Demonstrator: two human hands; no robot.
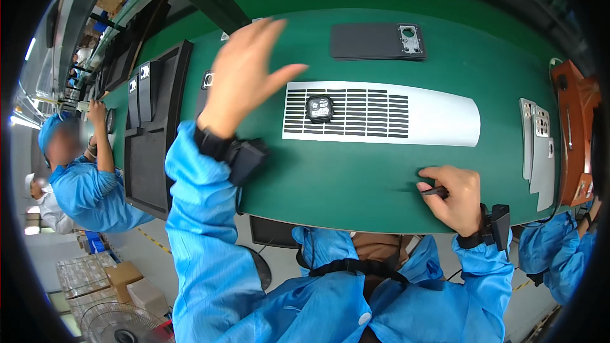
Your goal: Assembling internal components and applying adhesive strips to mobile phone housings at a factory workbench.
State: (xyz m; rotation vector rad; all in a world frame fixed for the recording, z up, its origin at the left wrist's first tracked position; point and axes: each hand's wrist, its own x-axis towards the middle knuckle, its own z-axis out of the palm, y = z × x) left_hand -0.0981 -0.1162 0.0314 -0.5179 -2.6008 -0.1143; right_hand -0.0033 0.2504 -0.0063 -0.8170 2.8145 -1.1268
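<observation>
My left hand [244,73] is raised over the left part of the green table, fingers stretched out and thumb apart, holding nothing visible. It partly hides a dark panel with a camera cutout [207,81]. My right hand [454,197] rests low over the table's near right side, fingers closed around a slim dark pointed tool [434,192] whose exact kind I cannot make out. Between the hands lies a white sheet [443,114] with rows of black strips. A black square digital watch face [319,108] sits on its striped part.
Dark phone back covers [365,41] lie at the far side. Silver phone back covers [543,159] lie at the right beside an orange-brown box [572,133]. A black tray [149,168] flanks the left end. A co-worker [89,178] stands beyond it; another person's blue sleeve [553,254] is at right.
</observation>
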